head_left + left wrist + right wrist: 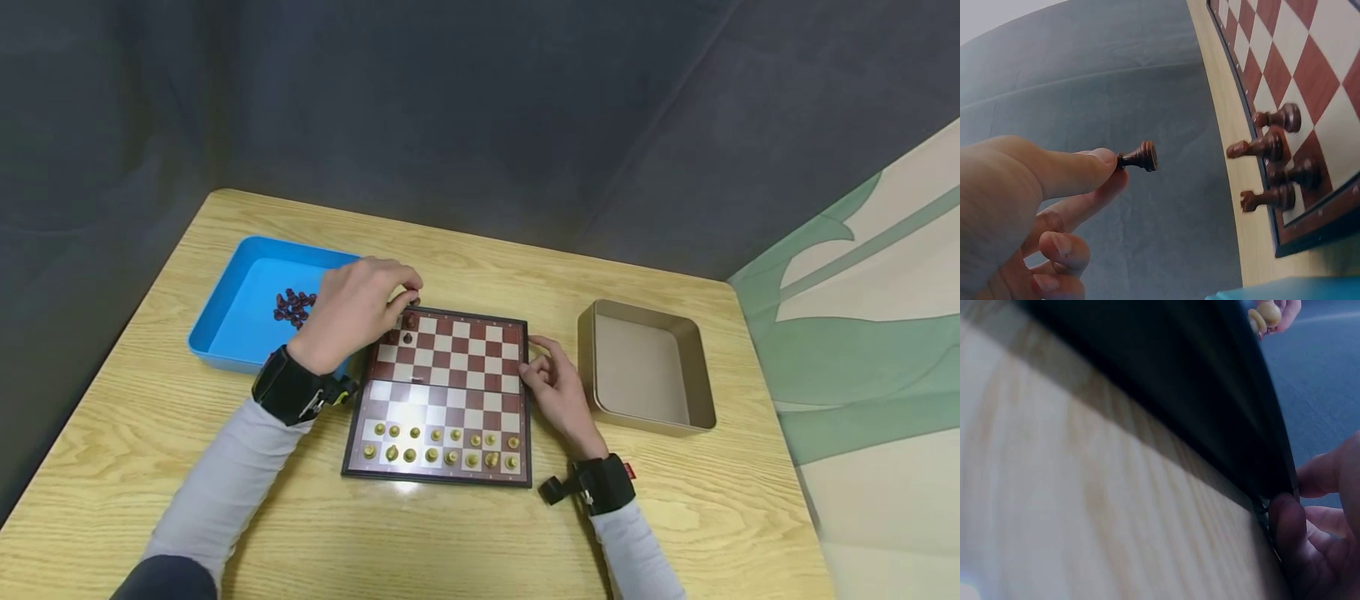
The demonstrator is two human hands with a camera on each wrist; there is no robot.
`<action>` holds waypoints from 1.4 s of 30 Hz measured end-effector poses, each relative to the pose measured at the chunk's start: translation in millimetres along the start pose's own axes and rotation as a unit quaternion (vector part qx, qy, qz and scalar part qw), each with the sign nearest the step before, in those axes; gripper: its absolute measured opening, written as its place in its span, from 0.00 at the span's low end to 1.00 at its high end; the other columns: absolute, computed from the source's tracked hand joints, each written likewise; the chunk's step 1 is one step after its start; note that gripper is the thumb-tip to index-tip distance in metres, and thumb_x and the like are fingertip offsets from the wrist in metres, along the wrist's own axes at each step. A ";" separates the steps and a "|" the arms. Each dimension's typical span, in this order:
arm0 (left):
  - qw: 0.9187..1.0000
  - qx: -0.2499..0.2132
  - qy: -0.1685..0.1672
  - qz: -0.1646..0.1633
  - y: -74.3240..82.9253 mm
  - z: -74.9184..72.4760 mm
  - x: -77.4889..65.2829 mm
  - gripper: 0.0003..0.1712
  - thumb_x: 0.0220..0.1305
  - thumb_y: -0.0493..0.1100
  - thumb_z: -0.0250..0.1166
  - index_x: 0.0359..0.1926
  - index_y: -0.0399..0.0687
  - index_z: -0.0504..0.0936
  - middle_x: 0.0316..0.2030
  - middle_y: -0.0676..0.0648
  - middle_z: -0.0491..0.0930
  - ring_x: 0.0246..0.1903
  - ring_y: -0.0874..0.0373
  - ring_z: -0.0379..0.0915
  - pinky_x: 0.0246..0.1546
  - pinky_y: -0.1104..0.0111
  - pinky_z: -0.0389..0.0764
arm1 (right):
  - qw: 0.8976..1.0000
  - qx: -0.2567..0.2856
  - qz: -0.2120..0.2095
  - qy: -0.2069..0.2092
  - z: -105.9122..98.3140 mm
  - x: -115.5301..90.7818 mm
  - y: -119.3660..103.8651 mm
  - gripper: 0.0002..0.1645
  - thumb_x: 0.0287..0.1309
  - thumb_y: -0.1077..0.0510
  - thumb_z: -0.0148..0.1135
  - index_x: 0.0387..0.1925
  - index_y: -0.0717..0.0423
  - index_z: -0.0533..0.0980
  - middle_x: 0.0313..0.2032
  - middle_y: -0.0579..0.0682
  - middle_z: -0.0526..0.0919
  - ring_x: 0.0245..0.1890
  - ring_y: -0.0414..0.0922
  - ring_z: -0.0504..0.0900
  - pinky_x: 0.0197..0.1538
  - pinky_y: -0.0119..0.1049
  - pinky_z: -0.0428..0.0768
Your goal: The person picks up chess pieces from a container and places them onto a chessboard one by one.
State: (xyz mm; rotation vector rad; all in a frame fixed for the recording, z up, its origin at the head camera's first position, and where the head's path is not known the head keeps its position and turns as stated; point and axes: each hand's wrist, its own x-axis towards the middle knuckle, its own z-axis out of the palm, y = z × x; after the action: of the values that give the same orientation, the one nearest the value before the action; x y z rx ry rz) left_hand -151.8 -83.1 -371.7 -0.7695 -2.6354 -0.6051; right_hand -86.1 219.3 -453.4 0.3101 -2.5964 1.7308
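My left hand (348,312) is over the far left corner of the chessboard (468,377). Its thumb and a finger pinch a dark red chess piece (1141,157) by the top, base outward; the fingertips hide its head. Below it on that corner, the left wrist view has a dark rook (1269,199), a dark knight (1260,147) and two dark pawns (1285,117). My right hand (558,400) grips the board's right edge, with thumb and fingers around the rim in the right wrist view. Gold pieces (431,456) stand in two rows on the near side.
A blue tray (225,321) left of the board holds several dark chess pieces (292,307), partly behind my left hand. To the right is an open metal tin (645,367). A dark curtain (480,125) hangs behind the wooden table (420,542).
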 end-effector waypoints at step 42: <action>0.997 -0.012 -0.078 0.006 0.3 45.8 -4.4 0.04 0.54 0.45 0.61 0.30 0.56 0.81 0.22 0.59 0.72 0.21 0.66 0.62 0.16 0.70 0.65 | 1.000 0.001 0.010 -0.004 2.3 -1.3 -5.9 0.26 0.55 0.66 0.53 0.56 0.59 0.60 0.24 0.62 0.74 0.17 0.44 0.68 0.23 0.29 0.65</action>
State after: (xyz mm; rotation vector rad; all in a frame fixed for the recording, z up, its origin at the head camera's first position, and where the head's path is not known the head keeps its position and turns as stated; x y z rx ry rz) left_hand -156.7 -62.7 -412.7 -0.8720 -2.7665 -0.5966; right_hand -83.7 215.3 -449.0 0.2910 -2.6124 1.7426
